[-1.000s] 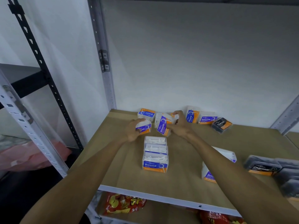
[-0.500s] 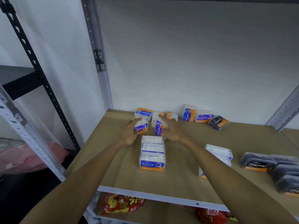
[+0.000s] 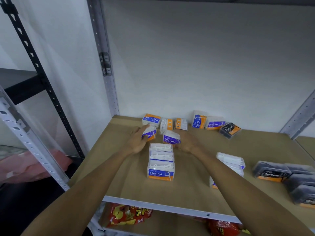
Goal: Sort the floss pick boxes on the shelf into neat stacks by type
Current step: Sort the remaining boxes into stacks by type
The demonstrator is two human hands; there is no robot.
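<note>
- My left hand [image 3: 137, 142] still curls round the held box [image 3: 152, 133], thumb on top, fingers covering most of its blue-and-orange label. I cannot tell whether the box rests on the shelf [image 3: 119, 167].
- My right hand [image 3: 187, 142] lies against the right side of the Smooth box [image 3: 171, 138]. The fingertips are hidden, so I cannot tell whether I pinch the box or only touch it.
- Half a second ago the Smooth box stood on end with its label reading sideways. Now the label is level and faces me, and the box sits just behind the Round group [image 3: 161, 162].
- A second ago my right hand reached back to the boxes by the wall. Now it is nearer me, level with my left hand.
- The Round group, three boxes at front centre between my forearms, has not changed.
- The Smooth group [image 3: 231, 160] stands to the right, partly behind my right forearm, as before.
- The Charcoal group [image 3: 271, 172] lies at the far right, well apart from both hands.
- Along the wall, unmoved:
  - a wall Round box [image 3: 151, 119]
  - two turned boxes [image 3: 167, 124] showing their backs
  - an upright Round box [image 3: 198, 120]
  - a wall Smooth box [image 3: 215, 125]
  - a tilted Charcoal box [image 3: 230, 130]
</note>
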